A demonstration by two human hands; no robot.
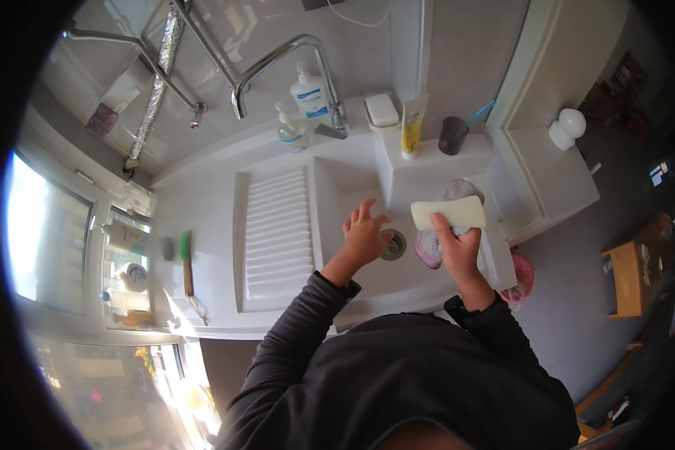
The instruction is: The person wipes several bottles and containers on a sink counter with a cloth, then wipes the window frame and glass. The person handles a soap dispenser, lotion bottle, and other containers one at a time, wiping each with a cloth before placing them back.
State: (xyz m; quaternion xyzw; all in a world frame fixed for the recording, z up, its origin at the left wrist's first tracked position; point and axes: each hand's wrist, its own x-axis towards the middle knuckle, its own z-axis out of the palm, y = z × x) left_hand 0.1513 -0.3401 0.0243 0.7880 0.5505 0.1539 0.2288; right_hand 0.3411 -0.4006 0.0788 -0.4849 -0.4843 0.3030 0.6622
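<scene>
My right hand [462, 252] grips a long cream-coloured bar of soap [448, 214], the thumb lying on its upper face. Beneath the bar, a grey cloth item with pink edging [428, 248] lies in the white laundry sink [360, 275]; the bar and hand cover part of it. My left hand [364, 236] hovers over the basin with its fingers apart and nothing in them. Close to its fingertips is the metal drain [394, 245]. A ribbed white washboard [278, 236] is built into the counter to the left of the basin.
A chrome faucet [281, 50] arches behind the basin, near two pump bottles [310, 95]. Along the back ledge stand a soap dish with white soap [381, 110], a yellow-and-white tube [413, 128] and a dark cup [451, 137] holding a toothbrush. A green-bristled brush [186, 261] lies at left.
</scene>
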